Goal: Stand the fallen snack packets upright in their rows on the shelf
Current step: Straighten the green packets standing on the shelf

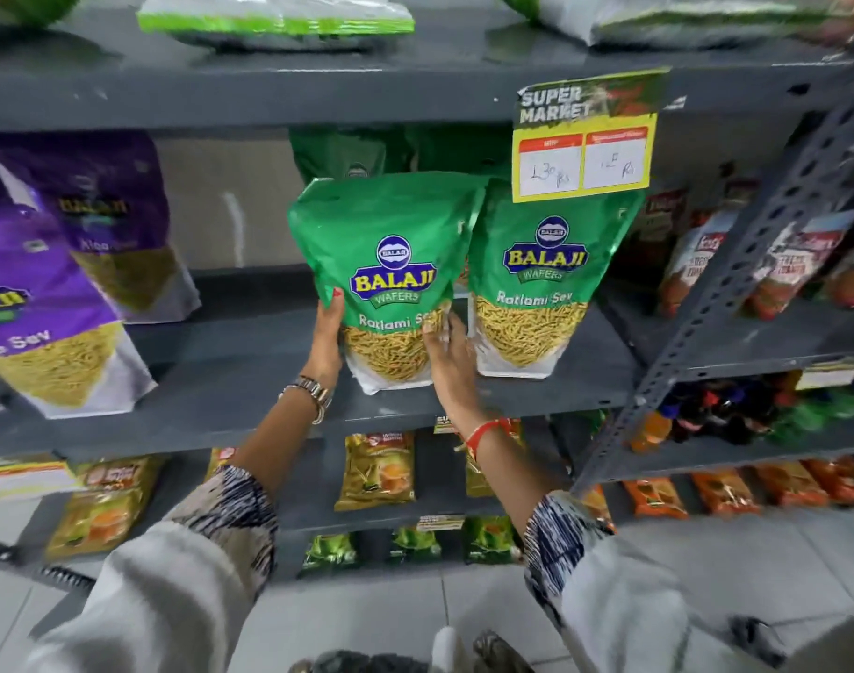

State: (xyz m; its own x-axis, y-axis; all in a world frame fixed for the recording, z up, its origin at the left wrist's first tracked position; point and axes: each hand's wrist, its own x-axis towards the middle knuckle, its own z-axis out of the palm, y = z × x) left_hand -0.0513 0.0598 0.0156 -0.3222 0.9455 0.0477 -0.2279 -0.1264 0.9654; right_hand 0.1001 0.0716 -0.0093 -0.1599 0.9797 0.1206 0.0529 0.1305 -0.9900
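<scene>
A green Balaji Ratlami Sev packet stands upright near the front of the grey middle shelf, held from both sides. My left hand grips its left edge. My right hand presses on its lower right edge. A second green Ratlami Sev packet stands upright right beside it, touching it. More green packets show dimly behind them. Two purple Balaji sev packets lean at the shelf's left end.
A yellow price tag hangs from the shelf above, over the right green packet. A slanted perforated steel upright borders the right side, with red sauce pouches beyond. Yellow and green packets fill the lower shelves.
</scene>
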